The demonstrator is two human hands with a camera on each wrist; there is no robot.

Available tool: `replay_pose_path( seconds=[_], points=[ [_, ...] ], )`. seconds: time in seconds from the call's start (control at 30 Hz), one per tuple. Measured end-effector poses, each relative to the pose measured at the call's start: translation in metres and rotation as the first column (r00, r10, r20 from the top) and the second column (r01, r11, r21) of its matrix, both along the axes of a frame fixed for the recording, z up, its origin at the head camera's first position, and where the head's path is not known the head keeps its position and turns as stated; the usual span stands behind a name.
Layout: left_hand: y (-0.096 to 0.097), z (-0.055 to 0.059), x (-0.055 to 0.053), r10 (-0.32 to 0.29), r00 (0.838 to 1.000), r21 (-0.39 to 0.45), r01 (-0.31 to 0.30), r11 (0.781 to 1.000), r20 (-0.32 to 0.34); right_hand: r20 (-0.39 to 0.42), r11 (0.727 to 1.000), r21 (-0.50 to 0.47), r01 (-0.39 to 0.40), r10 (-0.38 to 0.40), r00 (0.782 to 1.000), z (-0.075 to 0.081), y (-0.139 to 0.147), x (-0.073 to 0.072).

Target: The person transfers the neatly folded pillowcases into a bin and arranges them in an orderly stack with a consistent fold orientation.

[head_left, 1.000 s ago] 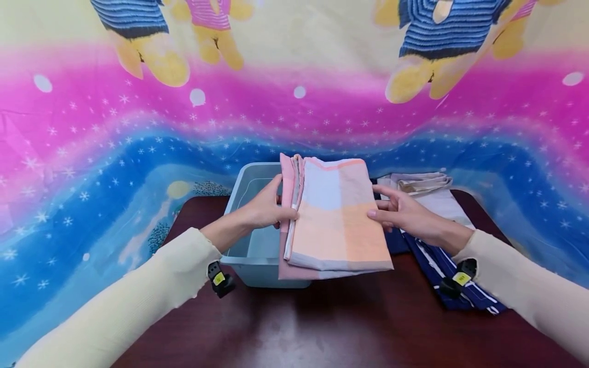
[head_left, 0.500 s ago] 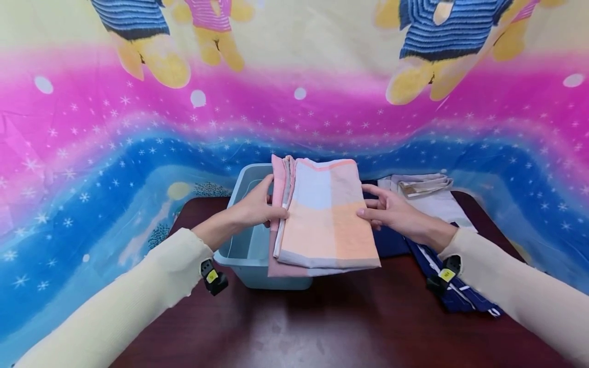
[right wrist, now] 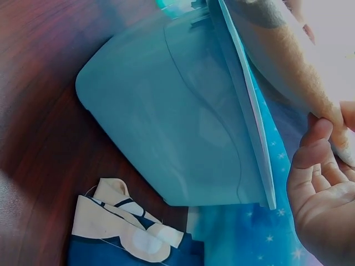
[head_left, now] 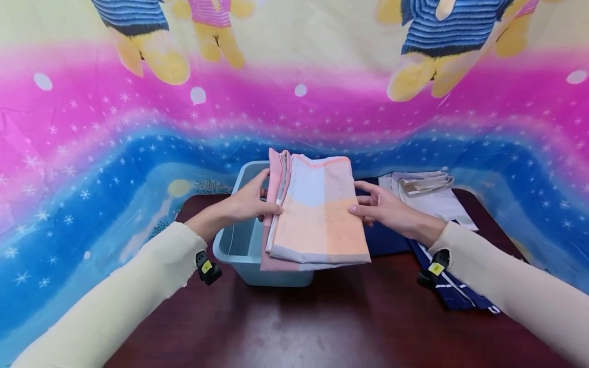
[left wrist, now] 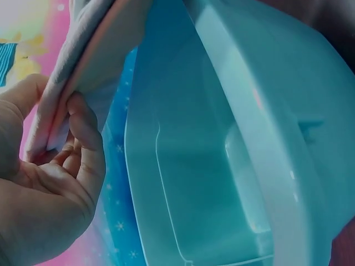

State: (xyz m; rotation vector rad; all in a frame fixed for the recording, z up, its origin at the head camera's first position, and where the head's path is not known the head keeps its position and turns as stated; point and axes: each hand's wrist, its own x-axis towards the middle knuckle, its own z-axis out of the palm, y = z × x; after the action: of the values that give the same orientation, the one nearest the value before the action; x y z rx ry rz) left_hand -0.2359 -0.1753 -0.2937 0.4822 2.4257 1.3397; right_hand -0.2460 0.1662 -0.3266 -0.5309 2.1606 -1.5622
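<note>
A folded checked cloth (head_left: 317,214) in peach, pale blue, grey and pink is held up between both hands. My left hand (head_left: 246,202) pinches its left edge, thumb in front and fingers behind. On the opposite edge, my right hand (head_left: 391,207) pinches it the same way. The cloth overlaps the right part of a light blue plastic bin (head_left: 276,278) in the head view. In the left wrist view the left hand (left wrist: 61,149) grips the layered fold above the bin's open top (left wrist: 260,116). The right wrist view has the right hand (right wrist: 324,183) gripping the cloth's edge beside the bin's rim.
Right of the bin, navy cloth with white stripes (head_left: 460,291) lies on the dark red-brown table (head_left: 294,332). Behind it is a folded white and beige cloth (head_left: 432,194). A printed pink and blue curtain (head_left: 294,112) hangs behind the table.
Both hands have moved left together with the folded cloth, so it now covers more of the bin and shows more of the navy cloth. Both grips look the same.
</note>
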Motion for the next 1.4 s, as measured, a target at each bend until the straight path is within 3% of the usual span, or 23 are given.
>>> replay_pose_path(
  seconds=[0.23, 0.47, 0.87, 1.4],
  points=[
    [-0.008, 0.001, -0.005, -0.002, 1.0, -0.011, 0.002, 1.0, 0.018, -0.007, 1.0, 0.028, 0.009, -0.008, 1.0, 0.002, -0.009, -0.003],
    [-0.016, 0.003, -0.009, -0.022, 1.0, -0.014, 0.022, 1.0, -0.016, -0.005, 1.0, 0.009, 0.013, -0.013, 1.0, 0.0, -0.019, -0.007],
    [-0.03, 0.004, -0.018, -0.032, 0.999, -0.052, 0.031, 0.998, -0.011, 0.007, 1.0, 0.014, 0.007, -0.007, 1.0, 0.002, -0.034, -0.013],
    [-0.048, 0.007, -0.029, 0.008, 1.0, -0.093, -0.01, 0.996, -0.019, 0.002, 1.0, 0.018, -0.011, 0.011, 1.0, 0.002, -0.051, -0.025]
  ],
)
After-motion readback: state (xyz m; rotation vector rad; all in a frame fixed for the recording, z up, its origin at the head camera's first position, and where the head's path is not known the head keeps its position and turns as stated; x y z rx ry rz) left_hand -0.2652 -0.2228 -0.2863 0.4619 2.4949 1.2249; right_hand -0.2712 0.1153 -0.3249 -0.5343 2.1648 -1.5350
